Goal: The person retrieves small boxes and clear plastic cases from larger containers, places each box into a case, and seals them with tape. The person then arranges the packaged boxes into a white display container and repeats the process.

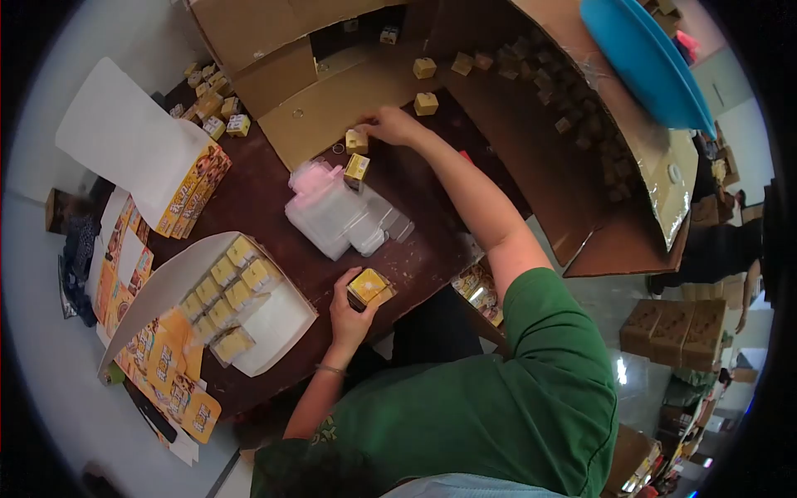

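Observation:
My left hand (pixel 349 319) is closed around a small yellow box (pixel 371 286) near the table's front edge. Farther forward, my right hand (pixel 392 127) pinches the upper edge of another small yellow box (pixel 357 141). Just below that one lies a third yellow box (pixel 357 168), touching or nearly touching it. Between my hands is a pile of clear plastic cases (pixel 332 220), with a pinkish one (pixel 314 180) at its far end. On the left, an open white carton (pixel 286 319) holds several yellow boxes (pixel 222 272) in rows.
A large open cardboard box (pixel 531 141) spans the back and right, with many small boxes (pixel 573 108) inside. A blue basin (pixel 652 62) rests on its edge. Printed cartons (pixel 195 191) and flat orange sheets (pixel 170 373) lie left. Another person (pixel 714 257) stands far right.

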Available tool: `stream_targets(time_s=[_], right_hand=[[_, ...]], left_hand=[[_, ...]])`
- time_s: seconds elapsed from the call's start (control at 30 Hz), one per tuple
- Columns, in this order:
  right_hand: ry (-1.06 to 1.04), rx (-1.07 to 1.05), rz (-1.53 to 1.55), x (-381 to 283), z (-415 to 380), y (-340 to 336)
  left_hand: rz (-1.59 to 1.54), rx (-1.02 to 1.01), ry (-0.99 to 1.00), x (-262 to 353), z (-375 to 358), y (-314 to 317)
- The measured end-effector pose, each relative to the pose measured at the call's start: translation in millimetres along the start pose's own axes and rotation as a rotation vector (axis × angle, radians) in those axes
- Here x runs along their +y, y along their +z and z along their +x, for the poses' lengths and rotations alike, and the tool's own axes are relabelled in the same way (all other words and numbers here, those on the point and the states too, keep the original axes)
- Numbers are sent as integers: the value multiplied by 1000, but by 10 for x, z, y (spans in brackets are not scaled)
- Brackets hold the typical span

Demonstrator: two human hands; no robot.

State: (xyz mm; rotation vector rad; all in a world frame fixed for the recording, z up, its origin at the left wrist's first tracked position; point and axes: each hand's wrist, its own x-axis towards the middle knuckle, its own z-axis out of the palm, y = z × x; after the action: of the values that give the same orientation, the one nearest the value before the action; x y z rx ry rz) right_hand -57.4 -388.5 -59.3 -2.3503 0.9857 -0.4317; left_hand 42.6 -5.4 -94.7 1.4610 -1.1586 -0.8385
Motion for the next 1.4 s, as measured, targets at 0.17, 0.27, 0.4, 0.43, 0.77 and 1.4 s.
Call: stream_targets(time_s=[0.17,0.27,0.4,0.43,0.77,1.4], right_hand=[[661,77,-471,367,73,-783],[818,-57,-411,309,47,-731],[676,37,-172,567,87,-471],[559,30,-38,541,19,-541],[-13,-303,124,-728,-1628,-615],[541,71,1110,-646,-2703,421]], left_hand=[[48,-2,9,-1,10,6],[34,-4,-1,-3,19,8],[49,-2,24,41,13,-11],[52,0,32,37,22,-11],[23,5,61,-36,21,-9],[71,-18,102,3,19,-21]])
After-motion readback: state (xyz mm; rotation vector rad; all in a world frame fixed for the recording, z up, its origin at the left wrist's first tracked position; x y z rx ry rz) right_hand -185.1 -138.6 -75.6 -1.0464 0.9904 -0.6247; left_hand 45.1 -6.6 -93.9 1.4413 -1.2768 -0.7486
